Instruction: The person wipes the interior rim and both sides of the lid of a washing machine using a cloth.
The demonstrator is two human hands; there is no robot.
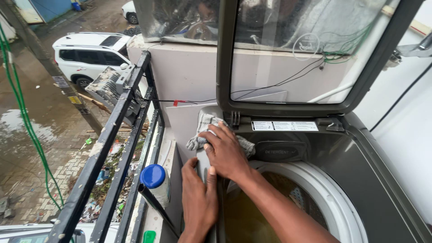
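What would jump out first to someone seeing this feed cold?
Probably the right hand at centre, pressing a grey rag onto the back left corner of an open top-loading washing machine, with the left hand braced on the machine's left edge just below. Next, the raised glass lid filling the top of the view. At left, a black railing overlooks a wet street with a white car, a blue-capped bottle beside it.

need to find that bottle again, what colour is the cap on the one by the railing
Blue, on a white bottle standing beside the black railing; the head view shows it.
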